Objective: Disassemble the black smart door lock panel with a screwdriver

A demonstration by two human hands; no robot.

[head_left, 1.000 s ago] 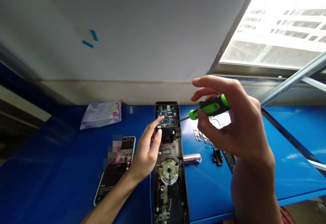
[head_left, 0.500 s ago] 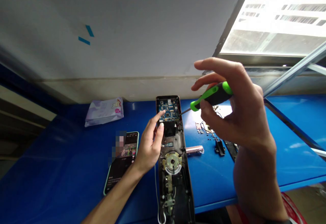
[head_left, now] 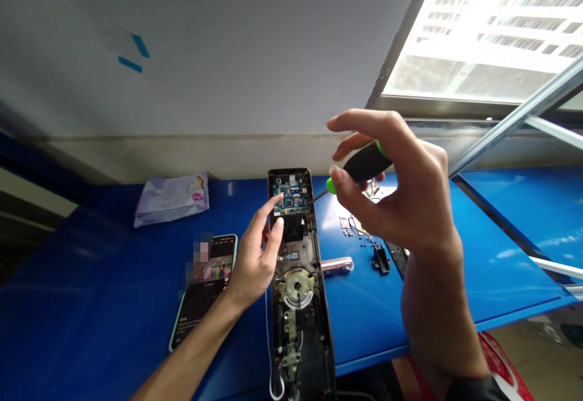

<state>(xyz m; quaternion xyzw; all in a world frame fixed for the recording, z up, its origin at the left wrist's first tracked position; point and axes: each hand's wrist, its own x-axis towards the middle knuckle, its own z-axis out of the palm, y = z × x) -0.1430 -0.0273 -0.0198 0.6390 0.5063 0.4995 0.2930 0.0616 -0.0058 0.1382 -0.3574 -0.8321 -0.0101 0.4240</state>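
A long dark casing, which looks like an opened electronic door lock [head_left: 298,255], extends from the table toward me, insides facing up. A blue circuit board [head_left: 291,191] sits at its far end. My left hand [head_left: 255,255] holds the casing's left edge, index finger on the board and thumb just below; its other fingers are mostly hidden. My right hand [head_left: 405,188] is closed on a green-and-black screwdriver [head_left: 364,164], with some fingers raised off the handle. The screwdriver slants down left, its tip at the board's right edge. I cannot make out a screw there.
On the blue table [head_left: 373,322], a phone [head_left: 204,285] and a lilac packet [head_left: 173,199] lie left. To the right are a wrapped cylinder [head_left: 337,266], a black bracket [head_left: 381,259] and several small screws [head_left: 364,243]. A metal frame [head_left: 514,118] crosses the far right.
The whole view has shifted, so things appear further left. The screwdriver handle has turned in my right hand and shows less green. My left hand keeps its place on the casing.
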